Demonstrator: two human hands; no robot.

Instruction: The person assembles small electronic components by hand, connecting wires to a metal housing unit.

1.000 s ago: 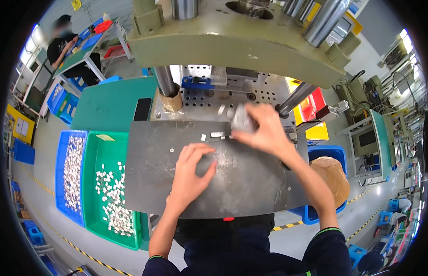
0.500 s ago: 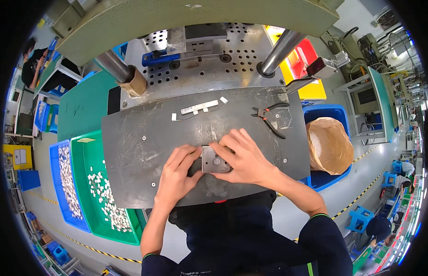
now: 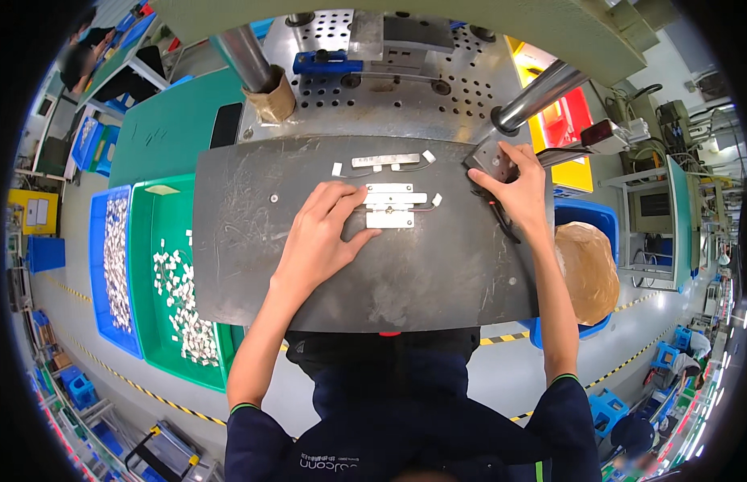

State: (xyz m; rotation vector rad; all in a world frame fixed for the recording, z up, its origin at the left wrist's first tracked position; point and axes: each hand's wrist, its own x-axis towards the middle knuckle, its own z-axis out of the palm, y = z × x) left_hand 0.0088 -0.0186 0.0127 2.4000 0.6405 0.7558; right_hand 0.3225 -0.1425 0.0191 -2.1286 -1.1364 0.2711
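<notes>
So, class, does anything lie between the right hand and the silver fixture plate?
Yes, one small thing: a white connector on a thin wire, jutting from the right side of the silver fixture plate toward the right hand, which grips a dark metal block. Otherwise, bare dark tabletop shows between them.

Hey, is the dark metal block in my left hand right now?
No, the right hand has its thumb and fingers on the dark metal block, while the left hand is at the silvery fixture.
</notes>
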